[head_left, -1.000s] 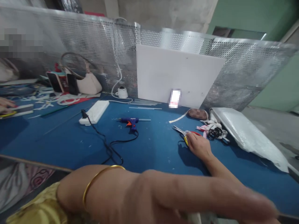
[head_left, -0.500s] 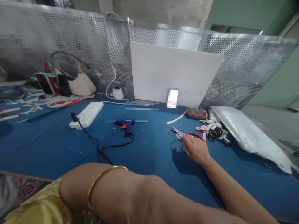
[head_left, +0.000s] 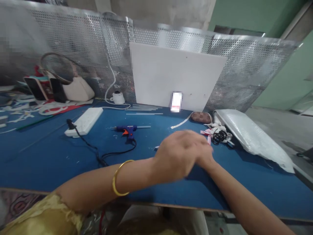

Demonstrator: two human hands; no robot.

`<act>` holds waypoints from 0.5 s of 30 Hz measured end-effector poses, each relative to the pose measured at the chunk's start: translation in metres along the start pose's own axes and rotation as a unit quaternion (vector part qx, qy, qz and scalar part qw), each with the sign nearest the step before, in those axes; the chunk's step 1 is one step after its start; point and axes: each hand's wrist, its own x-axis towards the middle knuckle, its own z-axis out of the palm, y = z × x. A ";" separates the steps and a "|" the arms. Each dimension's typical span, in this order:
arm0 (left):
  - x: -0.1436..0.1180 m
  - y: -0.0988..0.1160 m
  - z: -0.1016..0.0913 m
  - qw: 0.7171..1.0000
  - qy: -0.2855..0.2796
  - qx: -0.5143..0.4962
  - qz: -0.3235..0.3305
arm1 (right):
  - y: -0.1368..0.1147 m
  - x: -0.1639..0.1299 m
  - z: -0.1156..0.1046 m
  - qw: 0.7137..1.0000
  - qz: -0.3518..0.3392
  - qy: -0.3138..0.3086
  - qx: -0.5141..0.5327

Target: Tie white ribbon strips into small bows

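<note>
My left hand (head_left: 174, 158), with a gold bangle (head_left: 116, 182) on its arm, lies across in front of my right hand (head_left: 205, 155). It is smeared by motion, and its fingers cannot be made out. Most of my right hand is behind it, with the fingers hidden. The red-handled scissors seen earlier at my right hand do not show. A small pale tip (head_left: 156, 148) sticks out left of my left hand; what it belongs to is unclear. To the left, a blue glue gun (head_left: 129, 129) with an orange trigger lies on the blue table (head_left: 93, 160), a glue stick in its back.
A white power strip (head_left: 85, 122) with a black plug lies left. Clear sticks (head_left: 144, 114) lie behind the glue gun. Right are a white strip (head_left: 181, 123), a checked pouch (head_left: 201, 117), black bands (head_left: 219, 137) and a plastic-wrapped package (head_left: 251, 138). A lit phone (head_left: 176, 101) leans on a white board (head_left: 171, 71).
My left forearm has drawn back from the near edge, bringing my left hand into view over my right. The scissors have gone out of sight. The whole view has shifted slightly.
</note>
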 end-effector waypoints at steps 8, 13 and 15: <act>0.052 -0.057 -0.039 0.993 0.006 0.118 -0.008 | 0.010 0.045 -0.014 0.924 0.175 -0.172 0.295; 0.051 -0.057 -0.044 0.993 -0.010 -0.013 -0.119 | 0.020 0.048 -0.006 0.857 0.246 -0.186 0.414; 0.051 -0.057 -0.043 0.986 -0.026 -0.051 -0.158 | 0.020 0.039 -0.001 0.851 0.237 -0.204 0.422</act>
